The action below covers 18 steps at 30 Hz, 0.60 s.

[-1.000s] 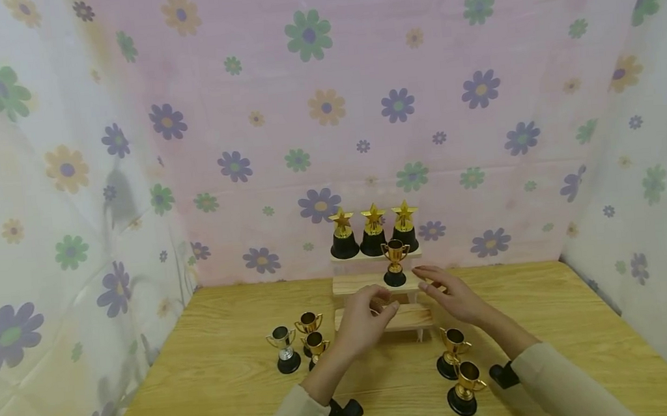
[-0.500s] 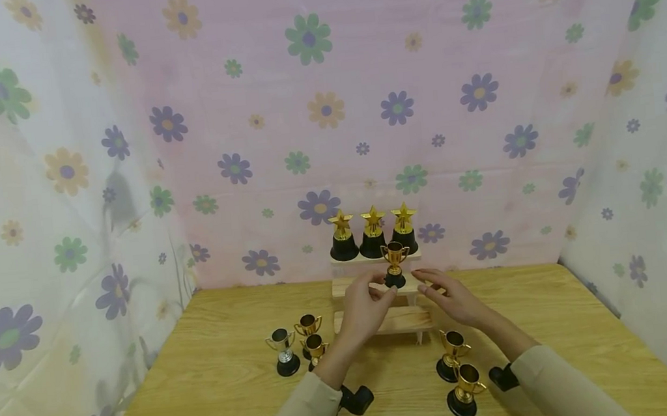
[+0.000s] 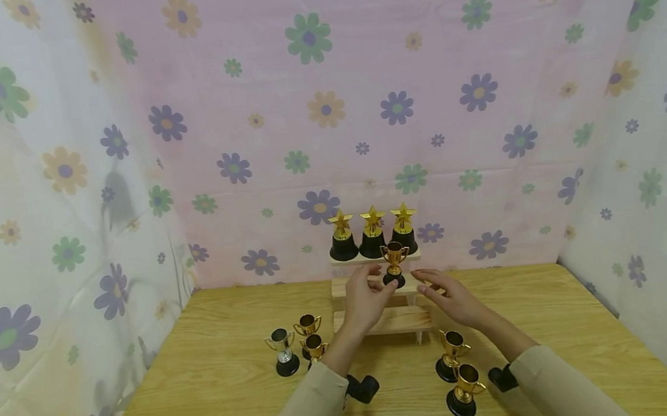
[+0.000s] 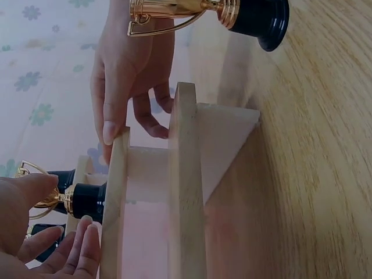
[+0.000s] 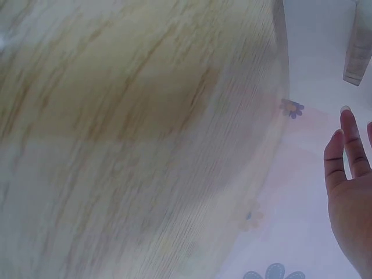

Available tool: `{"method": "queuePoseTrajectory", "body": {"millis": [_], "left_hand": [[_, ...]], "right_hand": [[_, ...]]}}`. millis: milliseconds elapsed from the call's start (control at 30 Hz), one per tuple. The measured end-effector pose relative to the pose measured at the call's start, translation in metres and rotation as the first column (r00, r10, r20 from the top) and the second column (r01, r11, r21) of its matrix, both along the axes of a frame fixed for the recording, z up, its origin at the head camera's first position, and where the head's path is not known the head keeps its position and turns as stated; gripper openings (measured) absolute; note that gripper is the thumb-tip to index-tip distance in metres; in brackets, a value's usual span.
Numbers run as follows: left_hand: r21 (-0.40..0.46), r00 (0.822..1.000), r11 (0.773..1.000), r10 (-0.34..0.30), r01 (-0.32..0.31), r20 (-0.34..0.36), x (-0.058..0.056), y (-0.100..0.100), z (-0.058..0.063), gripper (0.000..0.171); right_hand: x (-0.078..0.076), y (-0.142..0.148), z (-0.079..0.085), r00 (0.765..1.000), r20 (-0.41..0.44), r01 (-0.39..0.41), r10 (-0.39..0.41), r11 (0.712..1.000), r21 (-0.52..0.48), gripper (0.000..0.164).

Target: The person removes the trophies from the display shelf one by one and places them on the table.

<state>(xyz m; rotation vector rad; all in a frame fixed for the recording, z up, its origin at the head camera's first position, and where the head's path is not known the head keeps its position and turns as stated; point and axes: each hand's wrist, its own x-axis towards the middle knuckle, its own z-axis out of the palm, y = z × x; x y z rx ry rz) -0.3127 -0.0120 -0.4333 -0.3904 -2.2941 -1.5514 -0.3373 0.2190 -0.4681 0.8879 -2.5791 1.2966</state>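
A gold trophy cup (image 3: 394, 255) with a black base stands upright on the middle step of a small wooden stepped stand (image 3: 383, 320). My left hand (image 3: 366, 300) is at its left and front, the thumb tip at the base; in the left wrist view the thumb and loosely bent fingers (image 4: 87, 250) lie on either side of the cup without a clear grip. My right hand (image 3: 449, 297) is at the right end of that step, its thumb by the step's edge and its fingers loosely extended. Three gold star trophies (image 3: 373, 234) line the top step.
Left of the stand are a silver trophy cup (image 3: 284, 352) and two gold cups (image 3: 308, 327). Two more gold cups (image 3: 464, 390) stand at the right front of the wooden table (image 3: 219, 400). Flowered cloth (image 3: 358, 69) encloses the back and sides.
My left hand has moved up and right to the gold trophy cup, its thumb now at the base. My right hand and the trophies have hardly moved.
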Motion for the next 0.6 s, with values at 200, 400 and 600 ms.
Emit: {"method": "queuePoseTrajectory", "body": {"millis": [200,400,600], "left_hand": [[0.029,1.0,0.999,-0.016,0.015,0.024,-0.0023,0.0024,0.0034,0.04],[0.032,0.998,0.999,0.001,-0.004,0.066,-0.0055,0.0051,0.0036,0.039],[0.038,0.994,0.999,-0.002,-0.003,0.105,-0.009,0.0062,0.0029,0.039]], "right_hand": [[0.0001,-0.0002,0.0002,1.0,-0.011,0.003,-0.003,1.0,0.01,0.046],[-0.0002,-0.0003,-0.0012,1.0,-0.02,0.01,-0.009,1.0,0.008,0.045],[0.0009,-0.0009,0.0007,1.0,-0.016,-0.002,0.002,1.0,-0.017,0.044]]}}
